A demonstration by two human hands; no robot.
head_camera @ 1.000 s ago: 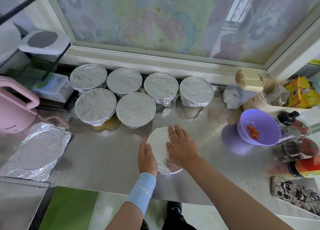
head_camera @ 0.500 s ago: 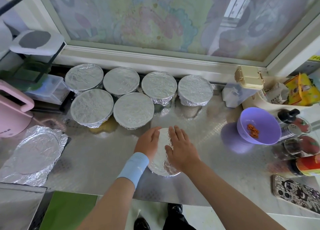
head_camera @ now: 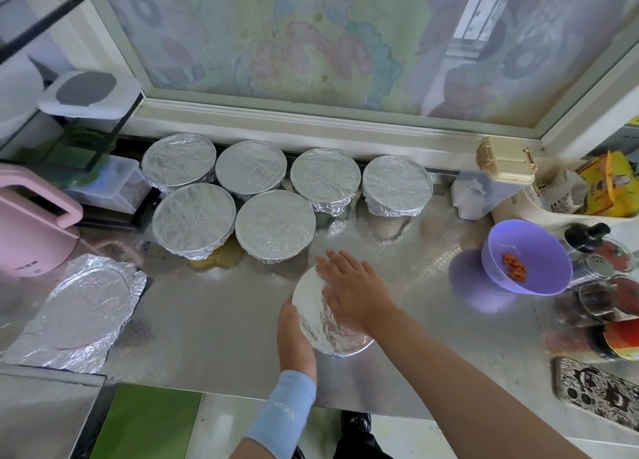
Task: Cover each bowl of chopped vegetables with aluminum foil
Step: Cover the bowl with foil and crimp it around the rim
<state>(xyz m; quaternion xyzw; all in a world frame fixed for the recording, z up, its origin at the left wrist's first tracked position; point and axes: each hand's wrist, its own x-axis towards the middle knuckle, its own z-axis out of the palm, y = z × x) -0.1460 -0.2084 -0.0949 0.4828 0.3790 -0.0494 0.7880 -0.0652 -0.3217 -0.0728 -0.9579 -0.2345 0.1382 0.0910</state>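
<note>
A foil-covered bowl (head_camera: pixel 318 324) stands on the steel counter (head_camera: pixel 214 320) near its front edge. My right hand (head_camera: pixel 352 291) lies flat on the foil top with straight fingers. My left hand (head_camera: pixel 294 334) curls round the bowl's left rim and presses the foil down the side. Several more foil-covered bowls (head_camera: pixel 275 225) stand in two rows behind, under the window. An uncovered purple bowl (head_camera: pixel 527 256) holding a few orange vegetable pieces sits at the right.
A crumpled foil sheet (head_camera: pixel 74 311) with a round imprint lies at the left front. A pink kettle (head_camera: pixel 31 232) stands at far left. Jars and bottles (head_camera: pixel 608 285), a phone (head_camera: pixel 601 391) and a cream-lidded container (head_camera: pixel 498 178) crowd the right side.
My left hand has slid from the bowl's top left back down to its near left rim. My right hand stays flat on the foil.
</note>
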